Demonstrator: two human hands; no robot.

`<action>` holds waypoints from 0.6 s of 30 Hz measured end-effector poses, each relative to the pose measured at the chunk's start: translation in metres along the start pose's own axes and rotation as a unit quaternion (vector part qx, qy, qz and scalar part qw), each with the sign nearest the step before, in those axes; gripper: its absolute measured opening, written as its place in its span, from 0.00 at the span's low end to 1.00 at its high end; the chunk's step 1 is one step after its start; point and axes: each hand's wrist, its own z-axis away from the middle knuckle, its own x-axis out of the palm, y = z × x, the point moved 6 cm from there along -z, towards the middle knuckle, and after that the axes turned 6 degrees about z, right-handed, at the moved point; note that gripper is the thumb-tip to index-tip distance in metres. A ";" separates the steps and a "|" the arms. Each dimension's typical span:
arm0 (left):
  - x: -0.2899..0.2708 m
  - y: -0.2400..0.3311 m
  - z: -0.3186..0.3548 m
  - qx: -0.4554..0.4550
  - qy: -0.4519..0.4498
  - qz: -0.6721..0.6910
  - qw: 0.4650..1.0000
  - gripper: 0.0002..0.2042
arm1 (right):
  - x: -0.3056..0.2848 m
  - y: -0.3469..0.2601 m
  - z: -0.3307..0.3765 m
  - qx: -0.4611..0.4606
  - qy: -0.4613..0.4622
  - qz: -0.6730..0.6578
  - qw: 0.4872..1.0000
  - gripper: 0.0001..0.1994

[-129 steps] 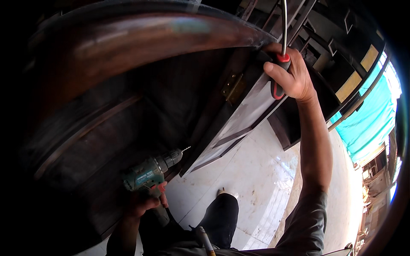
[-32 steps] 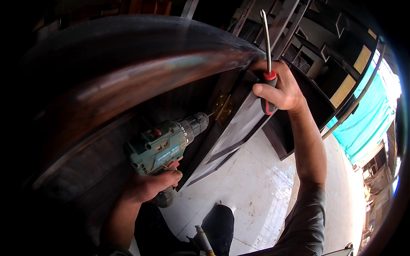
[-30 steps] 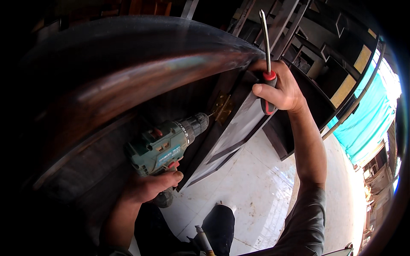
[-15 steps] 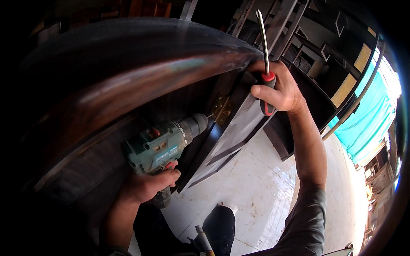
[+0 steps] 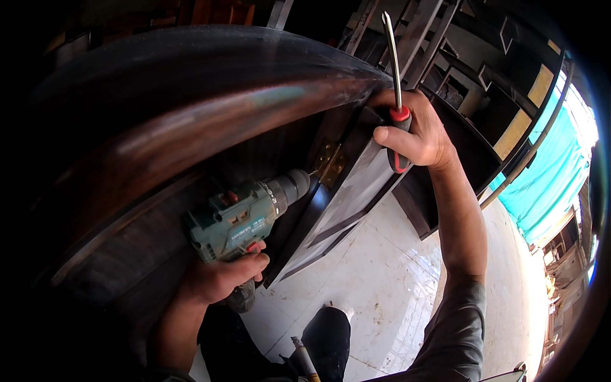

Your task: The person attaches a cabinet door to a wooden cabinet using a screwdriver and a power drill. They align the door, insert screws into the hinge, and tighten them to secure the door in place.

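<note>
At the door edge, left hand (image 5: 219, 277) grips drill (image 5: 245, 213), bit on brass hinge (image 5: 330, 164); right hand (image 5: 417, 130) clasps screwdriver (image 5: 396, 95). Off-axis pressure may slip the bit, marring the door (image 5: 356, 191).

Both hands (image 5: 219, 277) (image 5: 417, 130) clenched, right arm outstretched.

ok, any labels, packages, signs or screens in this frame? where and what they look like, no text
Label on the cordless drill: small pale rectangle on the side of its green body, held in the left hand, bit at the brass hinge.
No packages, signs or screens show. The screwdriver in the right hand has a red and black handle with no label visible.
</note>
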 end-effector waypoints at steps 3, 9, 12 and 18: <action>-0.002 0.005 -0.001 0.007 -0.014 -0.008 1.000 0.08 | -0.001 -0.004 -0.002 -0.009 0.006 -0.005 1.000 0.26; -0.002 0.002 -0.002 -0.015 -0.008 -0.002 1.000 0.07 | -0.001 -0.003 0.000 -0.014 0.010 -0.004 1.000 0.25; -0.002 0.002 -0.002 0.009 -0.012 0.001 1.000 0.08 | -0.001 -0.003 -0.002 -0.018 0.014 -0.006 1.000 0.25; -0.001 0.000 -0.005 0.008 -0.013 0.008 1.000 0.08 | 0.000 -0.003 -0.001 -0.004 0.009 -0.007 1.000 0.24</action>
